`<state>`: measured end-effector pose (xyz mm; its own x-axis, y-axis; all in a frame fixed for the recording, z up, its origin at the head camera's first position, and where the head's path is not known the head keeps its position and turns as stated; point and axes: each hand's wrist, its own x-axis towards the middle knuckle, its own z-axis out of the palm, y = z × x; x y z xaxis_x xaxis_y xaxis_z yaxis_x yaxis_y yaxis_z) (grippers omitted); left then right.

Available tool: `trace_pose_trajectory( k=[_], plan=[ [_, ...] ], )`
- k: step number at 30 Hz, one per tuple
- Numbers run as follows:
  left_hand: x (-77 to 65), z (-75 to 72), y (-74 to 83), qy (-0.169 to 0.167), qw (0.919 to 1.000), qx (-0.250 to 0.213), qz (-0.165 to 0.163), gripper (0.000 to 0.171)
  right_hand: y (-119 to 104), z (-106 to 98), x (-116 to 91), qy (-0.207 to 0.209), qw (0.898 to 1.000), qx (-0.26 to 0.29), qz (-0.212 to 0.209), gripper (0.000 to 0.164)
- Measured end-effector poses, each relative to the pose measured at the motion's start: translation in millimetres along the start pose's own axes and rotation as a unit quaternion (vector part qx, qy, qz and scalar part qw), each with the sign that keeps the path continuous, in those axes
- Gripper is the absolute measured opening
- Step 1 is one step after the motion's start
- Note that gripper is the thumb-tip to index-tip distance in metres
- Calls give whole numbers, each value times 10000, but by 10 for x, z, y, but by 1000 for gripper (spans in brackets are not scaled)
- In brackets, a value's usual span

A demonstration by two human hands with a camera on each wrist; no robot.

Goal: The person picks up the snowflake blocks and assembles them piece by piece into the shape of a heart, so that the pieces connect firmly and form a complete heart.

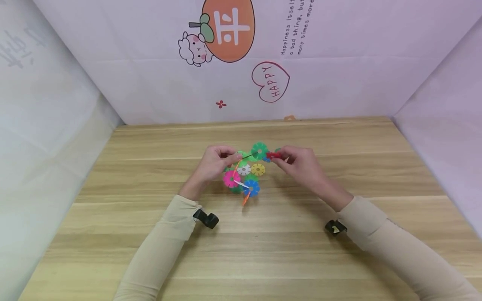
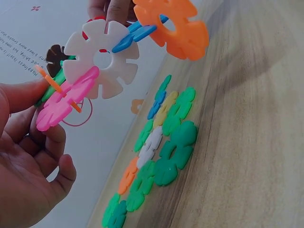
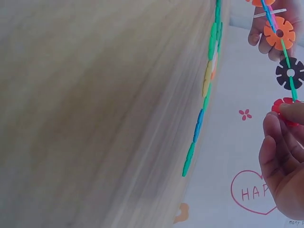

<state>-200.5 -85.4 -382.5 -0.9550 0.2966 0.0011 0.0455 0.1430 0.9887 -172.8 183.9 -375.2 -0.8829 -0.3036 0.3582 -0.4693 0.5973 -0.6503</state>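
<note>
White backdrop (image 1: 339, 83) at the rear. Wood-grain worktop (image 1: 271, 255) in front of it. Beige left sleeve (image 1: 162, 238) and right sleeve (image 1: 399, 238) come in from the near side. Orange fruit print (image 1: 241, 50) high on the backdrop, HAPPY heart print (image 1: 260, 79) lower.

Disc chain (image 2: 85, 57): slotted plastic discs, held up over mid worktop, spanning the gap between both hands; one end hangs off the left side toward the person. Whether that end touches the worktop: can't tell.

Loose discs (image 2: 147, 183) lie flat in a close cluster under/behind the chain: several greens plus blue, yellow, white, orange.

Left hand (image 1: 214, 165): grasping the chain, thumb and fingers pinching around a green disc (image 2: 53, 88). Right hand (image 1: 301, 165): grasping a red disc (image 3: 280, 105) between thumb and finger. A green link meets the red one; can't tell if it's slotted in.

Black wrist units (image 1: 206, 218) on both cuffs.

Single discs: black disc (image 3: 282, 72) between the hands; hanging part runs pink disc (image 1: 227, 175), white disc (image 2: 78, 47), blue disc (image 1: 256, 190), orange disc (image 2: 194, 35) last.

Smallest: red flower print (image 3: 245, 110) on the backdrop.
</note>
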Motion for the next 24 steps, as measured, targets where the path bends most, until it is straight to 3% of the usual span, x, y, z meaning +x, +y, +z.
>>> trace_pose_trajectory(
  k=[9, 17, 21, 24],
  plan=[
    [-3, 6, 14, 99, 9997, 218, -75, 13, -4, 30, -12, 172, 9949, -569, -820, 6],
    [-11, 5, 26, 1, 9990, 455, 45, 10, 44, 69, 3, 634, 9625, -1341, -2271, 12],
    [-22, -14, 33, -38, 9986, 523, 36, 11, 49, 61, 22, 441, 9574, -1510, -2420, 11],
    [-21, -35, 36, -58, 9985, 551, -32, 12, 37, 34, 24, 71, 9664, -1399, -2154, 13]
  ],
)
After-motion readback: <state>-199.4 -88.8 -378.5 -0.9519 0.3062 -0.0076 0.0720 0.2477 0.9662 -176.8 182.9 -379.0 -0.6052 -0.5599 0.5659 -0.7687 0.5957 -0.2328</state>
